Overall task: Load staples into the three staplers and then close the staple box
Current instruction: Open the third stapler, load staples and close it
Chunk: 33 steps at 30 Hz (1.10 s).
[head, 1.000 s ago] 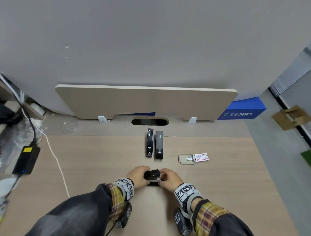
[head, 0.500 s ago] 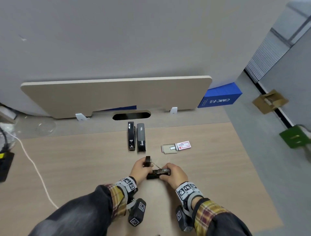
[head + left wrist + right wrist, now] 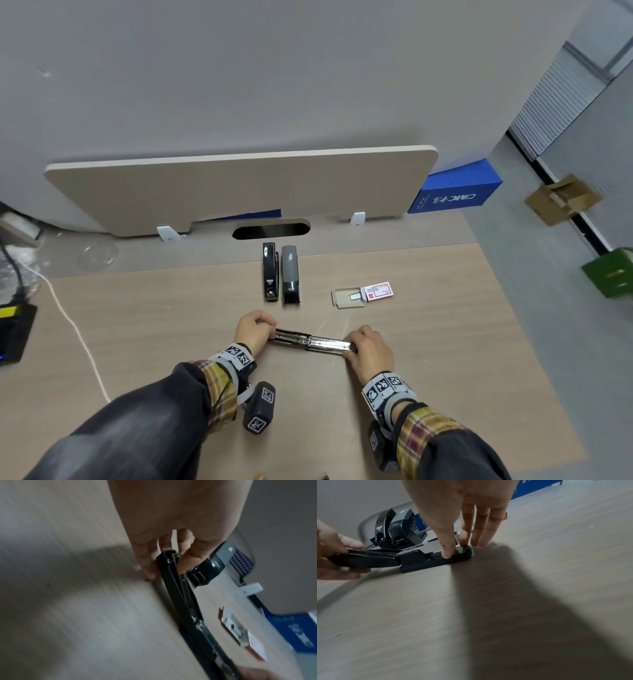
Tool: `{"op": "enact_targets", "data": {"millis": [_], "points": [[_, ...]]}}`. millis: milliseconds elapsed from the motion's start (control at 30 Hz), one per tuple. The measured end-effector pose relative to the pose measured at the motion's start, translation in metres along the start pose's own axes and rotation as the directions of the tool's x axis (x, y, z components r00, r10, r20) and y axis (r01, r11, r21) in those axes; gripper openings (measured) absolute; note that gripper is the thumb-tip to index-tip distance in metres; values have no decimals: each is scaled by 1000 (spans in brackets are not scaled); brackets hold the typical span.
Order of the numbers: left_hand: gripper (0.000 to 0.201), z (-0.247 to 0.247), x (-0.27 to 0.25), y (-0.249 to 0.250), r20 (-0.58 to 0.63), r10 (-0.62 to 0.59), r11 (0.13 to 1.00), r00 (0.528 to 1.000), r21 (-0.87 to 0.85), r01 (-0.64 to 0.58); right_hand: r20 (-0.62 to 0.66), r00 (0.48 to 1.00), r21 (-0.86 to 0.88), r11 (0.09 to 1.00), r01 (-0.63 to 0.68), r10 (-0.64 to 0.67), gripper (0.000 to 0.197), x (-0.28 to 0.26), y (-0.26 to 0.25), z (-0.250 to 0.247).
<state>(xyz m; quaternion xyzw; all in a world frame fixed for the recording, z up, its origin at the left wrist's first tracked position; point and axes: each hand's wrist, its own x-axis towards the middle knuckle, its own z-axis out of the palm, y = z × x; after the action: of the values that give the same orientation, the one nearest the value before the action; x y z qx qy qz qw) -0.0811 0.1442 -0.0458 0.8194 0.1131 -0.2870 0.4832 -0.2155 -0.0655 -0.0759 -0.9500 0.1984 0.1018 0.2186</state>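
A black stapler lies swung fully open and flat on the desk, its metal staple channel facing up. My left hand pinches the cover end between thumb and fingers. My right hand pinches the front of the base, thumb pressed on it. Two more staplers, a black one and a grey-topped one, stand side by side behind, both closed. To their right the staple box lies with its tray slid out.
A beige partition board stands along the desk's far edge, with a cable slot just behind the staplers. A white cable and a black adapter lie at the left. The desk's right edge drops to the floor.
The stapler's cover has swung from upright to flat open. My hands moved apart, left to the cover end, right to the base end. The head view shifted right.
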Motion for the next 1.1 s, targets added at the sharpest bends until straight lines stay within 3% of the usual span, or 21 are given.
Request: {"op": "enact_targets", "data": {"millis": [100, 200, 300, 433, 667, 800, 933, 1100], "points": [[29, 1, -1, 1, 79, 102, 975, 992, 191, -116, 36, 999, 23, 1000, 2, -3, 17, 3, 2, -1], [22, 10, -7, 11, 142, 171, 920, 975, 332, -210, 73, 997, 60, 998, -22, 17, 31, 5, 0, -7], [14, 20, -14, 24, 176, 246, 834, 953, 463, -301, 25, 999, 109, 994, -27, 24, 38, 15, 0, -18], [14, 36, -19, 38, 223, 335, 736, 916, 544, -402, 44, 999, 14, 1000, 26, -27, 45, 42, 0, -33], [13, 56, -14, 55, 229, 364, 718, 903, 548, -429, 227, 969, -100, 987, 122, -97, 39, 54, -3, -32], [15, 70, -9, 61, 242, 359, 721, 901, 542, -433, 143, 980, -47, 988, 144, -136, 37, 48, 2, -29], [17, 82, -1, 64, 242, 351, 736, 905, 527, -426, -2, 998, -54, 996, 69, -69, 24, 60, 7, -41], [26, 92, 10, 69, 283, 280, 758, 918, 522, -392, -12, 998, -85, 994, 67, -68, 24, 76, 13, -48]]}}
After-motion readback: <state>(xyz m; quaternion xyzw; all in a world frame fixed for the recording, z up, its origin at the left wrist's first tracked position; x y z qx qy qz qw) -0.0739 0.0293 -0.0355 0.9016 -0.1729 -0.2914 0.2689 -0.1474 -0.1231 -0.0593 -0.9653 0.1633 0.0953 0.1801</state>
